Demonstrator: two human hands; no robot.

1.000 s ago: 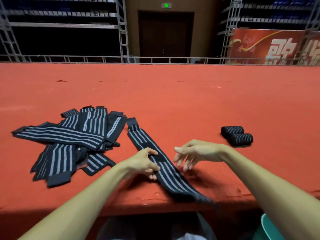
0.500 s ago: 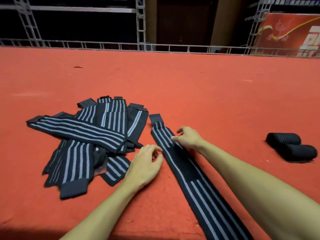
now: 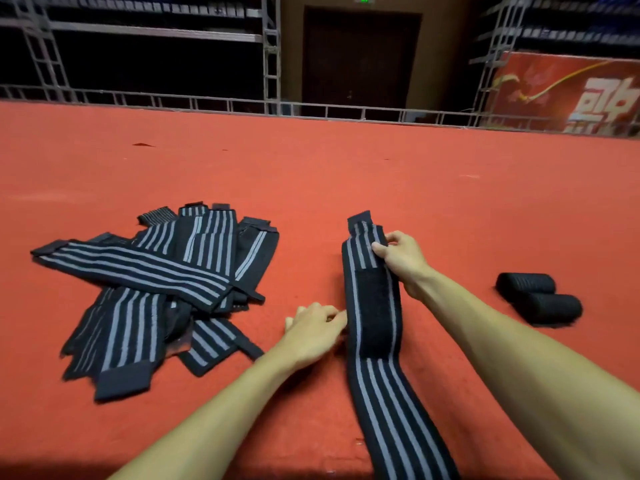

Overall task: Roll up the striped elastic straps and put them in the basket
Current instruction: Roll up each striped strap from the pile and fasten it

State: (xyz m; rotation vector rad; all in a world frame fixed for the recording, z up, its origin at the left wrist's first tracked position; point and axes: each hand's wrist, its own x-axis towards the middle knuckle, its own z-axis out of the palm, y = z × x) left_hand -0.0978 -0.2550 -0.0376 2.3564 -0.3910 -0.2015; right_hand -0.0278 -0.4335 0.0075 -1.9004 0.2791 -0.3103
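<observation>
A long black strap with grey stripes (image 3: 375, 344) lies on the red surface, running from the middle down over the near edge. My right hand (image 3: 401, 259) pinches its far end, which is lifted and bent toward me, a black patch showing on it. My left hand (image 3: 313, 332) has curled fingers touching the strap's left edge at mid-length. A pile of several flat striped straps (image 3: 156, 282) lies to the left. Two rolled straps (image 3: 538, 301) lie side by side to the right. No basket is in view.
The red carpeted surface (image 3: 346, 168) stretches far back to a metal railing (image 3: 207, 103). Scaffolding, a dark door and a red banner (image 3: 571, 93) stand behind it. The near edge of the surface runs along the bottom of the view.
My right hand has taken hold of the strap's far end and lifted it toward me. My left hand moved from beside the strap onto its left edge.
</observation>
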